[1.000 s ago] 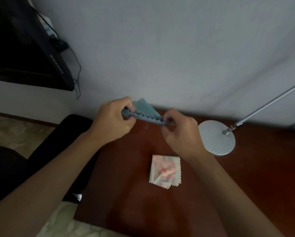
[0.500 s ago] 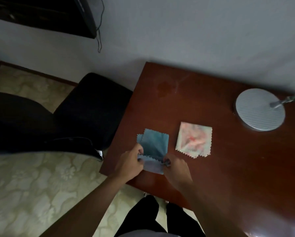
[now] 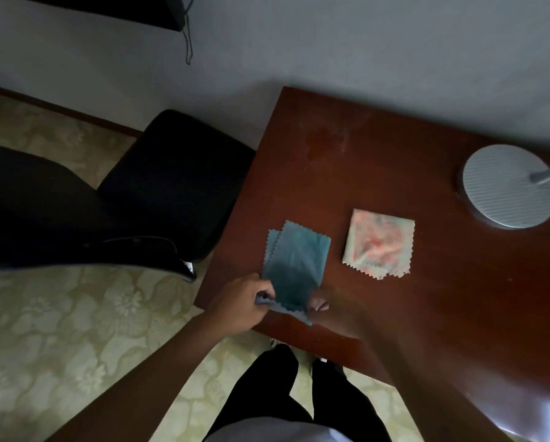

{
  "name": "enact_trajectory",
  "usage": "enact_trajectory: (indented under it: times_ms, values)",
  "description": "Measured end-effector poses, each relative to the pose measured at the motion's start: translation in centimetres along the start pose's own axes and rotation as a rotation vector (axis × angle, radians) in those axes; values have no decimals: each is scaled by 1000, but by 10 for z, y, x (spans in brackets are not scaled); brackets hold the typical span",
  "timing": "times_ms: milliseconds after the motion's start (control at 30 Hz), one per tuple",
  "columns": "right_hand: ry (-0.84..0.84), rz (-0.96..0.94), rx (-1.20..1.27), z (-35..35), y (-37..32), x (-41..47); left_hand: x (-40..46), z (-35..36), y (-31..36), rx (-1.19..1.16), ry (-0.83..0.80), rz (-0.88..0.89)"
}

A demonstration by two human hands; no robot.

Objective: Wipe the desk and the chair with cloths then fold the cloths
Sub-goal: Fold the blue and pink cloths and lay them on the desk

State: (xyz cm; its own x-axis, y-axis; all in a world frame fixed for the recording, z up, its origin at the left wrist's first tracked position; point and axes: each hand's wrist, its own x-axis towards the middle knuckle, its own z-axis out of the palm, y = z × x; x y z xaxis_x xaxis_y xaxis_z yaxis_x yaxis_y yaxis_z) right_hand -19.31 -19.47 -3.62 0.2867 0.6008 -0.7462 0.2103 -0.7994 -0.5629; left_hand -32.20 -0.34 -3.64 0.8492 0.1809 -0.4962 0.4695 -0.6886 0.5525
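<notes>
Both hands (image 3: 241, 306) on blue cloth (image 3: 294, 266)

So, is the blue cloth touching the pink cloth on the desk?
Apart. The head view shows a strip of bare brown desk between the blue cloth and the pink cloth along their whole facing sides.

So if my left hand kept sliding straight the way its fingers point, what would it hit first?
Most likely your right hand: the left hand points across the blue cloth's near edge, which both pinch. The right hand is blurred, so depth is uncertain.
</notes>
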Motion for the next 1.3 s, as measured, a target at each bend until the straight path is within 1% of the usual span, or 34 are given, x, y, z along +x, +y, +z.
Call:
enact_trajectory:
  times_ms: [33,67,167,233,300,333,400,467,533,600,667,800,867,900,967,1033,1133,1200,1300]
  values:
    - [21,0,16,-1,-1,2,-1,-1,-1,12,38,21]
    - [84,1,39,-5,-4,5,-1,-2,0,17,67,41]
    - [391,0,49,-18,-23,30,-3,-2,-1,-11,129,27]
    - [569,-1,32,-28,-36,57,-5,0,-9,-42,191,-55]
    - [622,-8,-23,-36,-44,83,-4,1,-24,-101,247,-191]
    - [617,-1,-70,-39,-46,95,-5,-1,-32,-126,241,-259]
    - [601,43,-169,-42,-50,116,-6,-2,-48,-179,191,-330]
    - [590,60,-178,-46,-55,130,-10,-2,-56,-236,160,-363]
    - [555,34,-154,-46,-66,136,-17,1,-65,-276,187,-398]
    - [533,12,-118,-49,-68,129,-19,5,-67,-315,227,-422]
    - [515,-13,-121,-49,-69,123,-23,6,-69,-392,219,-436]
    - [435,75,-293,-60,-61,115,-28,10,-69,-518,174,-426]
    - [417,94,-338,-63,-60,113,-27,12,-69,-537,197,-448]
    - [409,69,-354,-63,-61,112,-27,13,-70,-528,238,-471]
    - [367,-40,-388,-61,-68,112,-26,14,-69,-506,353,-502]
    - [281,-152,-406,-61,-77,112,-24,15,-68,-501,424,-503]
    - [167,-225,-382,-61,-86,120,-23,18,-70,-471,427,-535]
    - [153,-249,-387,-63,-86,130,-22,18,-72,-484,423,-540]
    - [155,-231,-523,-71,-83,148,-20,13,-72,-451,421,-515]
